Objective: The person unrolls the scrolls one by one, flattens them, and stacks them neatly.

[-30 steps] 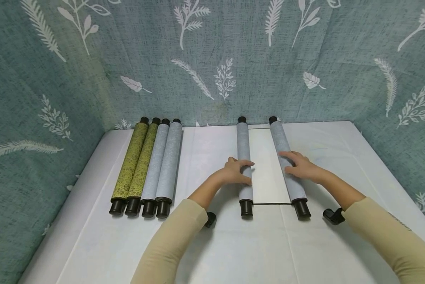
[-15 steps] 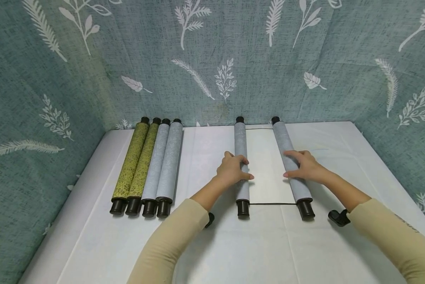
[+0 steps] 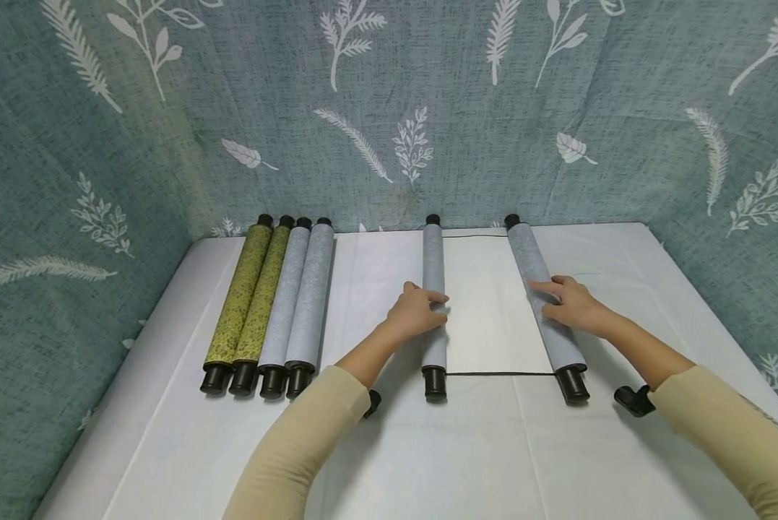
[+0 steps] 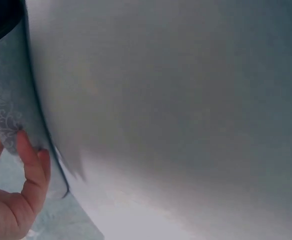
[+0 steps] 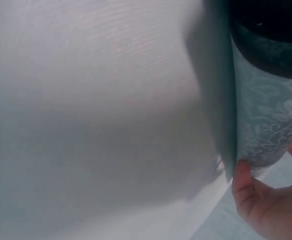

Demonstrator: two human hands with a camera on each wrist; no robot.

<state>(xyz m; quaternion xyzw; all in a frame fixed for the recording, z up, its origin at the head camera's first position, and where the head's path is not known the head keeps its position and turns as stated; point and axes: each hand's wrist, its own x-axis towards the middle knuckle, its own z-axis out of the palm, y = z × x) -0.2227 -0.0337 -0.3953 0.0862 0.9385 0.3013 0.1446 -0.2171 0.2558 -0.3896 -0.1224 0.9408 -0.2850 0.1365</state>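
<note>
Grey-blue scroll point(image 3: 489, 303), partly unrolled, right of centre on the white tabletop point(image 3: 480, 462); my left hand point(image 3: 415, 312) grips its left roller point(image 3: 433, 253), my right hand point(image 3: 576, 306) its right roller point(image 3: 526, 249). Four more rollers point(image 3: 287, 303) lie together at centre-left.

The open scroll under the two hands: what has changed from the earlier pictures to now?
The left roll has moved left with the left hand, and the right roll right with the right hand, so more white paper shows between them. Each hand is on its roll, as before. The four closed scrolls to the left stayed put.
</note>
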